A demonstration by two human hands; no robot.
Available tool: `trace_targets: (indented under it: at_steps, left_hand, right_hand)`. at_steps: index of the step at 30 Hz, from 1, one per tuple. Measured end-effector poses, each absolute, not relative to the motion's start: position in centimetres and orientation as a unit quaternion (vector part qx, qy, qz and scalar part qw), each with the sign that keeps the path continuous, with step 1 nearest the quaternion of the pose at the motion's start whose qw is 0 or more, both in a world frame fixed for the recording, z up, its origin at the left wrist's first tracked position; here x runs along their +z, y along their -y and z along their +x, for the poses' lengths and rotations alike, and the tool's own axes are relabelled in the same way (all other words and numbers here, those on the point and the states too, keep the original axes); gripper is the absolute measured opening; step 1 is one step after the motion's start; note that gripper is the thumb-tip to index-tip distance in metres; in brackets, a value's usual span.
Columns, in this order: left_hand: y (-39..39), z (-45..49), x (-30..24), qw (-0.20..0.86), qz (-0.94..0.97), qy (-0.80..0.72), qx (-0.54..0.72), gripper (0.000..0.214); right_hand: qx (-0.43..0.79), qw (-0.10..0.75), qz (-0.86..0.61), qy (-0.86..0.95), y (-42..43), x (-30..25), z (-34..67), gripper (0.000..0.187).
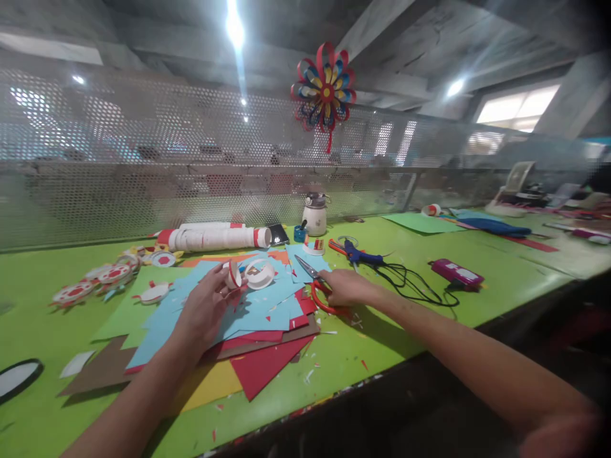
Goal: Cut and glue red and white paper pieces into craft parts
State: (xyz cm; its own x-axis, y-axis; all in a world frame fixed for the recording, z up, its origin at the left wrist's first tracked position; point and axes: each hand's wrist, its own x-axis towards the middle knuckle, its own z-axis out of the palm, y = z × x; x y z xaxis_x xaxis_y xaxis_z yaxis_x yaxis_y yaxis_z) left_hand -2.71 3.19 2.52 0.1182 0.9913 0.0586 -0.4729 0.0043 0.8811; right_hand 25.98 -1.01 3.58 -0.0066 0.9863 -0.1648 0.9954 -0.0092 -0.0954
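Between the fingers of my left hand is a small white cardboard ring with a reddish-brown edge, held above the sheets. My right hand grips a pair of scissors by the orange handles. The blades point away and to the left, low over the table. Just right of the left hand, a second white ring rests on light blue paper. Beyond the scissors stands a white-and-red paper piece. A blue glue gun lies past my right hand.
Decorated paper discs lie at left. White cardboard tubes lie at the back, near a white bottle. A purple box and black cable are at right. A perforated metal screen bounds the green table.
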Motion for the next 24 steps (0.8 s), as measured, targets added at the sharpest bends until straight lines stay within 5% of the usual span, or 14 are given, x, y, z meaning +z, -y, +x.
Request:
trace_targets:
  at_steps: [6, 9, 11, 19, 24]
  left_hand:
    - [-2.8, -2.6, 3.0, 0.653, 0.406, -0.312, 0.559, 0.032]
    - [-2.6, -2.6, 3.1, 0.663, 0.417, -0.305, 0.541, 0.039]
    - [-2.5, -2.5, 3.0, 0.668, 0.425, -0.302, 0.531, 0.042]
    - [-2.1, -2.2, 2.4, 0.668, 0.453, -0.324, 0.493, 0.050]
    - [-2.6, -2.3, 2.0, 0.659, 0.478, -0.311, 0.491, 0.044]
  right_hand:
    - [-0.221, -0.077, 0.705, -0.670, -0.6, 4.0, 27.6, 0.034]
    - [-0.264, -0.164, 0.687, -0.657, 0.4, 4.1, 28.4, 0.069]
    - [-0.293, -0.224, 0.658, -0.657, 1.5, 4.2, 28.8, 0.074]
    - [-0.353, -0.445, 0.470, -0.676, 3.1, 5.7, 27.5, 0.067]
    - [-0.367, -0.501, 0.386, -0.682, 1.0, 7.2, 25.9, 0.044]
